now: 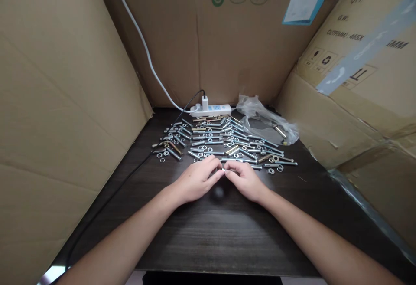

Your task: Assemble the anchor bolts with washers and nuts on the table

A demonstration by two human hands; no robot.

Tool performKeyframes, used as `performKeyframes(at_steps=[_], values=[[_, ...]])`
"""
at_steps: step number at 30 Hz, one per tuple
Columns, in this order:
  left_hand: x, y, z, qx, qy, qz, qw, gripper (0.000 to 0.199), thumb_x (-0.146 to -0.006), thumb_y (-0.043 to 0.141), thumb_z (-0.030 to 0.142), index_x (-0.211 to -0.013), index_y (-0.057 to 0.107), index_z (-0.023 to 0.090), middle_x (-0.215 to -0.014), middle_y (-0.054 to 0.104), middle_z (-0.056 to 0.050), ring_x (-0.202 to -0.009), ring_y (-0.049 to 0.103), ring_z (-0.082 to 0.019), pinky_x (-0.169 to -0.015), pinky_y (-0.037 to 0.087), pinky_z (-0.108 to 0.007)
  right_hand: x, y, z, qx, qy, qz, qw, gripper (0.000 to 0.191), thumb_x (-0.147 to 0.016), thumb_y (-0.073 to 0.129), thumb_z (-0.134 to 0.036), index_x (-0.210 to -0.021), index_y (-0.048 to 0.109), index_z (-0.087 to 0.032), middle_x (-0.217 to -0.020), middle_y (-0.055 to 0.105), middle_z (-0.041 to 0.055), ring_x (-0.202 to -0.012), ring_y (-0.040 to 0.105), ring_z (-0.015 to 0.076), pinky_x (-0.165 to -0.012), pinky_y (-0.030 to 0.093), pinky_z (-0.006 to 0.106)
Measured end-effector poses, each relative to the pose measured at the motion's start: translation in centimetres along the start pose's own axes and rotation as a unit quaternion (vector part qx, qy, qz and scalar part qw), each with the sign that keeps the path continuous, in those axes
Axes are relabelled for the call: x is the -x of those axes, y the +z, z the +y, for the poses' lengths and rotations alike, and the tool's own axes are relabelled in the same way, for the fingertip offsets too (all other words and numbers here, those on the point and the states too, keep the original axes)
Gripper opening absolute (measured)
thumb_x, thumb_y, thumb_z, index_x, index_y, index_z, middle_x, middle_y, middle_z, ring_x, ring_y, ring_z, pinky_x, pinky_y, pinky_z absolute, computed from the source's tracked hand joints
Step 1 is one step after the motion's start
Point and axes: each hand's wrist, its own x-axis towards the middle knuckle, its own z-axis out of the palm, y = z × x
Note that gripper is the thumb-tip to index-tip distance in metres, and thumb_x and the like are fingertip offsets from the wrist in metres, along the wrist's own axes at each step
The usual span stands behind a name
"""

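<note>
My left hand (199, 178) and my right hand (246, 179) meet at the near edge of a spread of metal parts. Both are closed in a pinch, fingertips nearly touching around a small shiny metal piece (223, 170). That piece is mostly hidden by the fingers, so its exact kind cannot be made out. Just beyond the hands lie several silvery bolts (208, 143), washers (271, 171) and rings, laid in rough rows. A few brass-coloured sleeves (232, 150) lie among them.
Behind the parts sits a white power strip (211, 110) with a black cable (130, 173) running down the left side. A clear plastic bag (260, 113) lies at the back right. Cardboard walls (227, 50) enclose the dark table (211, 241) at the back and both sides.
</note>
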Motion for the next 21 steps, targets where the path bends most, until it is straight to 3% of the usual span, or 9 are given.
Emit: performKeyframes(at_steps=[4, 8, 12, 21], values=[[0.21, -0.05, 0.31, 0.017, 0.02, 0.017, 1.0, 0.011, -0.088, 0.043, 0.021, -0.098, 0.048, 0.02, -0.092, 0.052, -0.002, -0.077, 0.049, -0.014, -0.071, 0.041, -0.026, 0.03, -0.02, -0.12, -0.005, -0.004, -0.006, 1.0, 0.013, -0.079, 0.044, -0.02, -0.067, 0.049, -0.017, -0.063, 0.047, -0.0025, -0.061, 0.041, 0.0123, -0.059, 0.033, 0.023], [0.27, -0.11, 0.51, 0.037, -0.018, 0.042, 0.998, 0.016, -0.086, 0.046, 0.023, -0.102, 0.046, 0.02, -0.09, 0.053, -0.001, -0.072, 0.049, -0.013, -0.066, 0.041, -0.026, 0.02, -0.05, -0.09, 0.008, -0.001, -0.005, 1.0, 0.014, -0.079, 0.045, -0.021, -0.066, 0.048, -0.018, -0.061, 0.044, -0.0031, -0.059, 0.039, 0.0118, -0.058, 0.031, 0.023], [0.11, 0.06, 0.17, 0.007, -0.016, 0.02, 1.0, 0.015, -0.09, 0.043, 0.031, -0.096, 0.052, 0.021, -0.089, 0.053, -0.001, -0.077, 0.05, -0.014, -0.069, 0.042, -0.027, -0.03, -0.05, -0.03, 0.005, 0.0, -0.008, 1.0, 0.015, -0.079, 0.045, -0.021, -0.065, 0.046, -0.018, -0.06, 0.042, -0.0034, -0.058, 0.037, 0.0116, -0.057, 0.03, 0.023], [0.04, 0.01, 0.14, -0.027, 0.035, 0.003, 0.999, 0.016, -0.087, 0.047, 0.025, -0.101, 0.053, 0.022, -0.098, 0.049, -0.003, -0.082, 0.052, -0.014, -0.076, 0.044, -0.026, 0.11, -0.12, -0.29, -0.015, -0.003, -0.019, 1.0, 0.016, -0.078, 0.042, -0.019, -0.063, 0.045, -0.017, -0.06, 0.043, -0.0028, -0.059, 0.039, 0.0119, -0.059, 0.032, 0.024]])
